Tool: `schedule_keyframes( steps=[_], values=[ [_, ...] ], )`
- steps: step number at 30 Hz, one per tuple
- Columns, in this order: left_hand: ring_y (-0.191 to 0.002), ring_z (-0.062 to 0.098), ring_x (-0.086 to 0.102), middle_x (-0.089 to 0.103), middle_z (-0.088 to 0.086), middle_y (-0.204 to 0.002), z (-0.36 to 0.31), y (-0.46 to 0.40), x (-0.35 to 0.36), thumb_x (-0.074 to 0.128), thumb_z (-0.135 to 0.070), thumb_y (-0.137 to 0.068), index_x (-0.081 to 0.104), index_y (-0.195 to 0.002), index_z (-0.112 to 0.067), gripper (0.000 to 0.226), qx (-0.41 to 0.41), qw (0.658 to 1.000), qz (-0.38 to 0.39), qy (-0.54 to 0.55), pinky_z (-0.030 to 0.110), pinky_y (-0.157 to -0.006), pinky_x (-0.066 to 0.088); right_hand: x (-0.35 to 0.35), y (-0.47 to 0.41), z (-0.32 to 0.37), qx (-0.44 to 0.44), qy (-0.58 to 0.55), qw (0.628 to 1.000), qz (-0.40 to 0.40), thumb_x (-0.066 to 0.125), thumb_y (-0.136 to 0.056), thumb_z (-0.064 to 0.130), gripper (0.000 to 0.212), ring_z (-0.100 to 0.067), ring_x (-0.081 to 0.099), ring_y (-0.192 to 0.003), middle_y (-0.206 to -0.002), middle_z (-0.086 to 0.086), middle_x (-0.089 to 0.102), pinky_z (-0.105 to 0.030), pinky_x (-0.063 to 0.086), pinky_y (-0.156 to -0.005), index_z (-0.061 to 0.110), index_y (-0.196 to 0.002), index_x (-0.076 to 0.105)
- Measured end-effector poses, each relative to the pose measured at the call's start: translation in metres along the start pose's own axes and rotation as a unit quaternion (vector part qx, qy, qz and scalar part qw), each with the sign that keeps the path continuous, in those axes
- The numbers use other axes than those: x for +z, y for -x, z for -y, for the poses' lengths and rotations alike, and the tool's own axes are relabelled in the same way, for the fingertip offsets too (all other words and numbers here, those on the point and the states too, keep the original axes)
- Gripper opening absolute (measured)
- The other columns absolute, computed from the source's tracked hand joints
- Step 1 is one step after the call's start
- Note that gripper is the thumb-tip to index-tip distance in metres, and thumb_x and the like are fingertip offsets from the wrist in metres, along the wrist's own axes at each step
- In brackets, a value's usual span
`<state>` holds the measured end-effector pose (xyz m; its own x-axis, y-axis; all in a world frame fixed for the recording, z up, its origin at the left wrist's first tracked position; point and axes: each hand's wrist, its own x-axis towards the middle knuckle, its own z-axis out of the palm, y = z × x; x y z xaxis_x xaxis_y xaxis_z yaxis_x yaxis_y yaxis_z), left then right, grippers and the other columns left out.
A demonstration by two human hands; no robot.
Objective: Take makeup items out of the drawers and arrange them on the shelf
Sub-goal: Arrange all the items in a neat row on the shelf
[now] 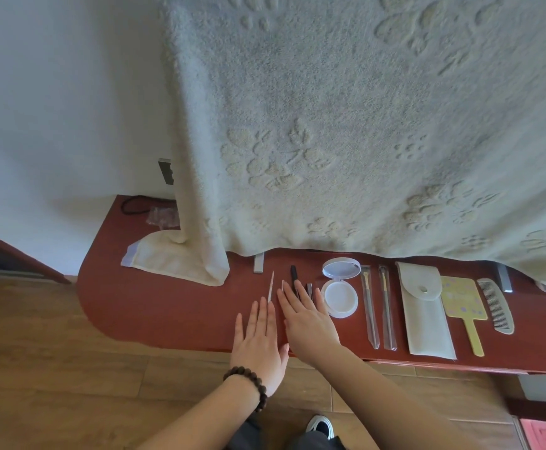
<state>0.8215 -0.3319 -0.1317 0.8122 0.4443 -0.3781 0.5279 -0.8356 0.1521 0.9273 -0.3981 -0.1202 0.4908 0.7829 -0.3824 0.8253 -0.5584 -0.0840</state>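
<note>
Nearest the camera, a black-and-white shoe (322,426) stands on the wood floor (54,368) between the two forearms. Both hands lie flat, palms down, on the front part of the red-brown shelf (154,306), fingers straight and close together, gripping nothing. On the left hand (258,344), which wears a dark bead bracelet (249,383) at the wrist, the fingertips reach the near end of a thin pale stick (271,285); this stick runs front to back, leaning slightly right at its far end. Just beside it, the right hand (309,318) covers the near ends of a black pencil-like stick (294,277) and a short dark item (309,289), both also lying front to back.

Further right, the items sit in a row with their long axes across the shelf's depth: an open clear round compact (340,292) with its lid hinged toward the wall, two brushes in clear sleeves (379,306) side by side, a white flap pouch (426,311), a yellow hand mirror (465,311) with its handle toward the front edge, and a grey comb (496,305).

Behind them a cream floral towel (346,125) hangs down to the shelf, touching it at the left.
</note>
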Motion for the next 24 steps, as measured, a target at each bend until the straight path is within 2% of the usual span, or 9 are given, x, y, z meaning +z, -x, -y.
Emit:
schedule_keyframes(
  steps=[7,9,12,15,17,20,21,22,24],
  values=[
    [-0.146,0.021,-0.017,-0.02,0.007,-0.158,-0.014,-0.007,-0.003,0.026,-0.049,-0.097,-0.027,-0.141,-0.01,0.079,-0.022,1.0,0.003,0.007,0.048,-0.118,-0.009,0.001,-0.006,0.003,0.014,-0.035,0.999,-0.005,0.025,-0.101,0.023,0.06,-0.021,-0.019,-0.146,-0.16,0.003,-0.011,-0.046,-0.011,-0.118,0.018,-0.151,-0.007],
    [-0.146,0.022,-0.016,-0.02,0.008,-0.158,-0.015,-0.007,-0.003,0.025,-0.052,-0.096,-0.023,-0.144,-0.009,0.08,-0.024,1.0,0.002,0.01,0.048,-0.118,-0.009,-0.001,-0.003,0.0,0.023,-0.049,0.998,-0.03,0.025,-0.101,0.021,0.06,-0.02,-0.019,-0.145,-0.16,0.002,-0.011,-0.044,-0.011,-0.118,0.017,-0.151,-0.008],
    [-0.146,0.023,-0.015,-0.018,0.009,-0.158,-0.015,-0.004,-0.002,0.024,-0.054,-0.096,-0.021,-0.144,-0.008,0.081,-0.024,0.999,-0.023,0.026,0.048,-0.117,-0.009,-0.005,0.005,-0.011,0.066,-0.089,0.992,-0.064,0.024,-0.101,0.017,0.059,-0.018,-0.02,-0.145,-0.16,0.001,-0.013,-0.041,-0.01,-0.116,0.016,-0.151,-0.008],
    [-0.146,0.023,-0.014,-0.022,0.007,-0.155,-0.015,-0.004,-0.003,0.024,-0.055,-0.096,-0.024,-0.139,-0.009,0.079,-0.018,0.998,-0.05,0.03,0.048,-0.115,-0.011,-0.004,0.014,-0.022,0.099,-0.094,0.989,-0.064,0.023,-0.101,0.018,0.058,-0.017,-0.022,-0.143,-0.157,0.001,-0.016,-0.042,-0.009,-0.117,0.015,-0.151,-0.006],
    [-0.146,0.022,-0.011,-0.018,0.008,-0.154,-0.015,-0.005,-0.001,0.028,-0.054,-0.095,-0.016,-0.143,-0.009,0.079,0.002,0.997,-0.067,0.038,0.049,-0.114,-0.01,0.002,0.018,-0.024,0.09,-0.085,0.991,-0.055,0.025,-0.101,0.017,0.059,-0.016,-0.027,-0.139,-0.159,-0.001,-0.012,-0.042,-0.009,-0.117,0.013,-0.15,-0.007],
    [-0.144,0.022,0.006,0.018,0.01,-0.157,-0.022,-0.006,0.0,0.051,-0.052,-0.087,0.019,-0.147,-0.005,0.082,0.057,0.995,-0.077,0.04,0.053,-0.117,0.006,0.006,0.02,-0.023,0.072,-0.079,0.993,-0.045,0.026,-0.101,0.018,0.06,-0.016,-0.026,-0.14,-0.16,-0.002,-0.009,-0.042,-0.011,-0.116,0.014,-0.15,-0.007],
    [-0.143,0.022,0.009,0.023,0.009,-0.156,-0.025,-0.006,0.002,0.055,-0.051,-0.085,0.022,-0.146,-0.007,0.082,0.079,0.993,-0.077,0.034,0.054,-0.116,0.01,0.006,0.02,-0.023,0.069,-0.083,0.993,-0.046,0.025,-0.101,0.019,0.059,-0.016,-0.025,-0.141,-0.16,-0.001,-0.009,-0.041,-0.011,-0.116,0.014,-0.151,-0.006],
    [-0.144,0.022,0.002,0.014,0.007,-0.158,-0.027,-0.005,0.002,0.05,-0.05,-0.089,0.013,-0.148,-0.01,0.08,0.101,0.993,-0.062,0.017,0.055,-0.117,0.007,0.006,0.02,-0.022,0.065,-0.086,0.993,-0.047,0.024,-0.101,0.02,0.057,-0.016,-0.024,-0.142,-0.16,0.0,-0.009,-0.041,-0.011,-0.116,0.014,-0.151,-0.005],
    [-0.142,0.02,-0.021,-0.017,0.001,-0.156,-0.03,-0.004,0.004,0.029,-0.048,-0.098,-0.017,-0.144,-0.015,0.073,0.127,0.991,-0.042,-0.025,0.053,-0.116,-0.009,0.004,0.021,-0.022,0.054,-0.092,0.993,-0.049,0.023,-0.101,0.018,0.057,-0.017,-0.02,-0.144,-0.161,0.001,-0.007,-0.04,-0.011,-0.117,0.015,-0.151,-0.003]
  ],
)
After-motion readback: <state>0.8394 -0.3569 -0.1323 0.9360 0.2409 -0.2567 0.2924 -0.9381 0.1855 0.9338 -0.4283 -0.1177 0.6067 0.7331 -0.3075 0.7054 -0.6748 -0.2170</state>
